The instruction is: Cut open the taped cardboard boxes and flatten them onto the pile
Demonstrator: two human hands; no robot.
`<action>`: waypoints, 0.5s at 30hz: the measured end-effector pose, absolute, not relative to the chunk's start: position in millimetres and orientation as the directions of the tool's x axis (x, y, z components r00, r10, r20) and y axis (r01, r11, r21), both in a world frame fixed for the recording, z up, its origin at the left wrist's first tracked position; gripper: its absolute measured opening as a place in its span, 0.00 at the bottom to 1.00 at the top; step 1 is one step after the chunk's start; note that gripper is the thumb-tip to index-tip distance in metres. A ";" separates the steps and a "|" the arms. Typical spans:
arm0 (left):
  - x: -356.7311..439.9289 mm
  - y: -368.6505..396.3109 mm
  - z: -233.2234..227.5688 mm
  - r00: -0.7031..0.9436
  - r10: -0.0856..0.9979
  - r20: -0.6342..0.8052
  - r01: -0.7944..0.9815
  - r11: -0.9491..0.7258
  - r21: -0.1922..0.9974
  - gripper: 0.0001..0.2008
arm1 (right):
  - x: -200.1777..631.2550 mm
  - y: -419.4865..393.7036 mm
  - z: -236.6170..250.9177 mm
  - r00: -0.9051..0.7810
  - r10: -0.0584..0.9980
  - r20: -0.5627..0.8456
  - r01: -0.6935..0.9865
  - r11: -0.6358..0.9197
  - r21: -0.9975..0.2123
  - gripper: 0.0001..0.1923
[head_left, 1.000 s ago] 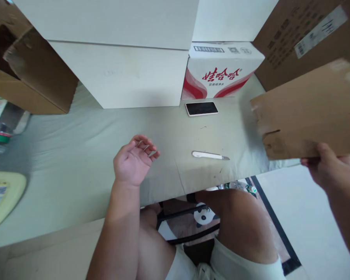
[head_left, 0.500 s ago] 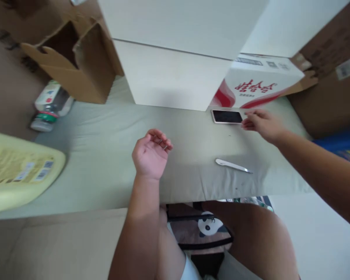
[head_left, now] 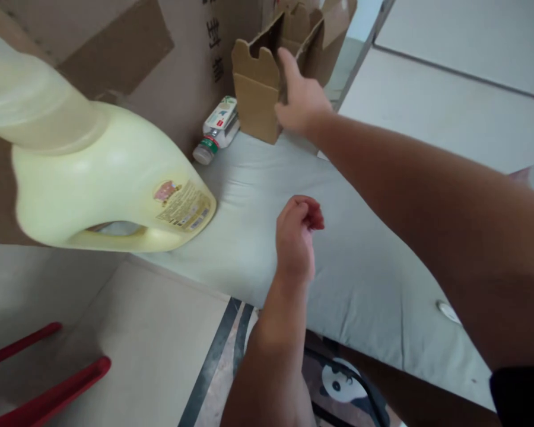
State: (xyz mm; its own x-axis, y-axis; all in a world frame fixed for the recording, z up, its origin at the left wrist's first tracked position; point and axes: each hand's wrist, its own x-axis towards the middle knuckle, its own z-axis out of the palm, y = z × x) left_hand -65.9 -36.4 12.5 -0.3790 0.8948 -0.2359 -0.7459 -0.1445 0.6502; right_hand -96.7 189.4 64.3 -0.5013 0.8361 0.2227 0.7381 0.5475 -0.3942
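Pale cloth beneath, left hand loosely half-open, right hand at the cardboard box, its grip unclear from here.

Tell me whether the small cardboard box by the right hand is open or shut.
The cardboard box is open: its top edges stand apart, showing the dark inside.

Lighting: soft, diffuse, moderate; palest patch at 1 o'clock, behind the brown carton. Shading: right forearm darkens towards 4 o'clock; dim below the cloth, 5 o'clock. Sheen: faint, on the yellow jug. Definition: overall softness; right hand slightly blurred; wide-angle stretch at edges.
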 end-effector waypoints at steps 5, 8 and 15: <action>-66.6 -30.6 9.5 -0.546 0.778 -0.310 -0.651 -0.161 0.742 0.12 | -86.7 211.6 60.0 -0.359 0.887 0.291 0.684 0.463 -0.564 0.04; -75.5 -36.8 7.7 -0.787 0.573 -0.230 -0.462 -0.299 0.835 0.11 | -41.1 160.2 60.2 -0.362 0.877 0.317 0.636 0.481 -0.604 0.04; -86.2 -60.0 21.9 -0.938 0.320 0.136 0.011 -0.363 0.932 0.02 | 108.8 -24.4 59.4 -0.221 0.860 0.460 0.553 0.499 -0.667 0.11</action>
State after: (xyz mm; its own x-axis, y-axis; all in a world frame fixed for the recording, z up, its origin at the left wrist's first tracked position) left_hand -86.2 -60.0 21.9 -0.9376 0.3201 0.1355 0.0109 -0.3627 0.9318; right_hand 108.8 -24.4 59.4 -0.2208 0.8599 0.4602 0.5530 0.4991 -0.6672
